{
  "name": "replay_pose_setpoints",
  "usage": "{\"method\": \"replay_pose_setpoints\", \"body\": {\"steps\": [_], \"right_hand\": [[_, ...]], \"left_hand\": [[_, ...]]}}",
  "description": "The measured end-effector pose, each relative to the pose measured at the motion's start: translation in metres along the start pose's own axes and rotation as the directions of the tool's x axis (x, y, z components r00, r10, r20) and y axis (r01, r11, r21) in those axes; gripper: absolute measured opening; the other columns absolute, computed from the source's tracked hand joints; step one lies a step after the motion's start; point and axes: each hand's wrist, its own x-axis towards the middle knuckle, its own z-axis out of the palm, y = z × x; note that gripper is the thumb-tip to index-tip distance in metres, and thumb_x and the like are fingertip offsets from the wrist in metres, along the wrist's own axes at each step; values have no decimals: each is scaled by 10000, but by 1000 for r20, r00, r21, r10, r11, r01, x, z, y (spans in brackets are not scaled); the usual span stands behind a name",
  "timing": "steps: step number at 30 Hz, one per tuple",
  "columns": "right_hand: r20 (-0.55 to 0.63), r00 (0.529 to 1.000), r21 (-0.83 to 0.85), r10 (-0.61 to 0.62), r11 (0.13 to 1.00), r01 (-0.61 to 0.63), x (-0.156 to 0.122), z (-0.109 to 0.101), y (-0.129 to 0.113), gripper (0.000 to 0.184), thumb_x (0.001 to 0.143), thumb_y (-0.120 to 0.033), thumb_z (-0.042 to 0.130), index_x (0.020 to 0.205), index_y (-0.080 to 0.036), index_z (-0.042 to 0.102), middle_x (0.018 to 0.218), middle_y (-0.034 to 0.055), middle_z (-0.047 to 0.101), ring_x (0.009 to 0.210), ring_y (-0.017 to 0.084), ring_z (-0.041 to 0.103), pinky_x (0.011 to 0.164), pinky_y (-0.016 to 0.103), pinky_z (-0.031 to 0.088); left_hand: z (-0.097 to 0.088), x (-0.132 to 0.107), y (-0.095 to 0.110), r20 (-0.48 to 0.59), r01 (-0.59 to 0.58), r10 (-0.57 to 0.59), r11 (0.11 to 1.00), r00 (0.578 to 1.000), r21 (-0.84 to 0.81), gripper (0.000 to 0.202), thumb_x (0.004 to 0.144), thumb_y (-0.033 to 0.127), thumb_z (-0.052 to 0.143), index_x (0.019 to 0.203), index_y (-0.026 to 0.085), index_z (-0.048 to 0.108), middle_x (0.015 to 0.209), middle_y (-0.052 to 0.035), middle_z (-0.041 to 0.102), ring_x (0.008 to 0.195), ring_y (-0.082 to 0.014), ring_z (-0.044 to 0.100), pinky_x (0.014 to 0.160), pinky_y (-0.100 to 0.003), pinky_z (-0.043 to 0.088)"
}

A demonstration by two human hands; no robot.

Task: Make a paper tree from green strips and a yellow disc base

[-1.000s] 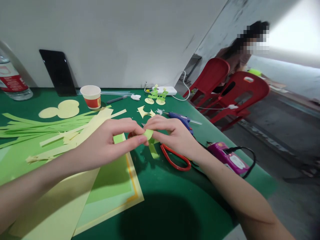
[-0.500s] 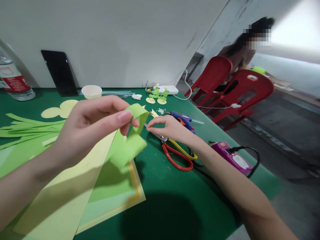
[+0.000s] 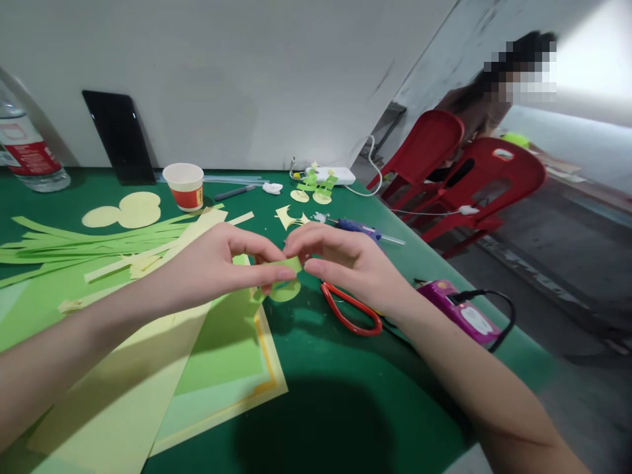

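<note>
A curled light-green paper strip (image 3: 286, 289) is pinched between the thumb and fingers of my left hand (image 3: 222, 263), above the table. My right hand (image 3: 350, 260) meets it from the other side, its fingers bent around the strip's upper end and its thumb at the edge. Part of that grip is hidden behind the fingers. Below my right hand lie scissors (image 3: 353, 322) with a red handle loop, mostly covered by the hand. Sheets of green paper (image 3: 222, 349) and cream paper (image 3: 113, 395) lie under my left forearm, beside cut green strips (image 3: 89, 243).
Behind the hands stand a paper cup (image 3: 185, 187), a dark phone (image 3: 118, 135) and a water bottle (image 3: 29, 151). A blue glue gun (image 3: 358, 228), small paper plants (image 3: 316, 184) and a purple device (image 3: 459, 309) lie rightward. A person (image 3: 474, 112) sits near red chairs (image 3: 498, 178).
My left hand has lowered and moved right with the green paper strip. My right hand has risen from the scissors to meet the strip. The cup now shows fully.
</note>
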Motion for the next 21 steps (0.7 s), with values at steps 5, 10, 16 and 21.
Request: {"method": "replay_pose_setpoints", "body": {"steps": [5, 10, 16, 21], "right_hand": [[62, 998, 98, 6, 995, -12, 0, -5, 2, 71, 799, -215, 597, 738, -181, 584, 839, 11, 558, 794, 110, 522, 721, 249, 431], [-47, 999, 153, 26, 988, -19, 2, -13, 3, 85, 787, -202, 594, 705, -188, 582, 814, 11, 548, 774, 119, 509, 690, 251, 420], [-164, 985, 362, 55, 932, 8, 4, -12, 4, 81, 753, -237, 645, 681, -208, 622, 835, 5, 536, 749, 106, 482, 613, 224, 397], [-131, 991, 377, 26, 926, 25, 4, -7, 8, 44, 764, -260, 647, 723, -245, 651, 947, -1, 511, 881, 107, 482, 741, 229, 418]], "left_hand": [[-5, 0, -1, -53, -22, 22, 1000, 998, 17, 151, 714, 370, 674, 679, 225, 696, 601, 52, 640, 539, -80, 510, 503, -189, 346], [-18, -1, -9, -301, -99, 49, 983, 952, -152, 78, 720, 271, 692, 666, 216, 678, 631, 46, 607, 590, -70, 510, 540, -173, 374], [-10, 10, -29, -386, -139, -39, 895, 922, -424, 101, 797, 249, 606, 751, 174, 656, 768, 5, 630, 688, -87, 557, 695, -217, 443], [13, 11, -34, 23, 3, 14, 785, 1000, -619, 262, 798, 207, 586, 1056, 233, 621, 1105, -29, 624, 952, -175, 605, 811, -295, 486]]}}
